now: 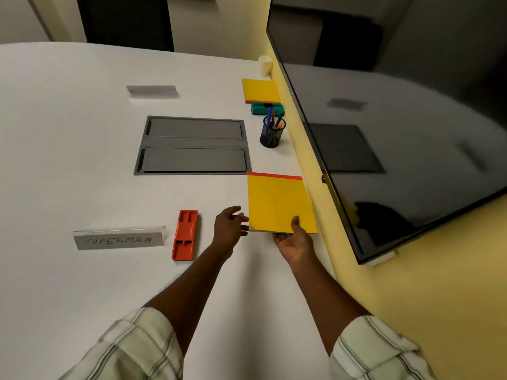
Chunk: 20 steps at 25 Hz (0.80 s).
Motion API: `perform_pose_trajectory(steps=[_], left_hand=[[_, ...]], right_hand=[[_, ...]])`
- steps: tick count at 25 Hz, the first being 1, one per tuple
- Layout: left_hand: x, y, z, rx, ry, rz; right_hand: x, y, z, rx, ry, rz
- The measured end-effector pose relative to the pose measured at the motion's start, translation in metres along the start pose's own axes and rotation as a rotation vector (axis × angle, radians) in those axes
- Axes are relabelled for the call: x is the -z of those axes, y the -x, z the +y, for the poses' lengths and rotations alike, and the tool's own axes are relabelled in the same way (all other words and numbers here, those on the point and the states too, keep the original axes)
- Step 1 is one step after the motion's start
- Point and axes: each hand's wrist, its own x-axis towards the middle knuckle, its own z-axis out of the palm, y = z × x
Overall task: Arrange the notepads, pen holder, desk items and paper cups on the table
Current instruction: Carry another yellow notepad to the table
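Grey name plate (118,238) at left, red desk item (185,235) beside it, probably still to place. My left hand (230,224) is open, fingertips at the near notepad (279,204); my right hand (295,238) pinches its near edge, thumb on top, by the table (68,146) right edge. Far notepad (260,90), teal desk item (267,108), pen holder (272,131) and paper cup (265,65) look placed. Two notepads, two plates, one holder, one cup; I judge it mostly done
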Motion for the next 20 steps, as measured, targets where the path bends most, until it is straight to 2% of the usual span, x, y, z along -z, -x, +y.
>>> perform_pose_trajectory(steps=[11,20], left_hand=[[-0.055,-0.050,-0.029,0.125,-0.166,-0.097],[-0.074,-0.058,-0.047,0.148,-0.336,-0.188]], right_hand=[[0.016,-0.066,-0.027,-0.029,0.069,0.113],[0.037,-0.087,-0.030,-0.056,0.099,0.260]])
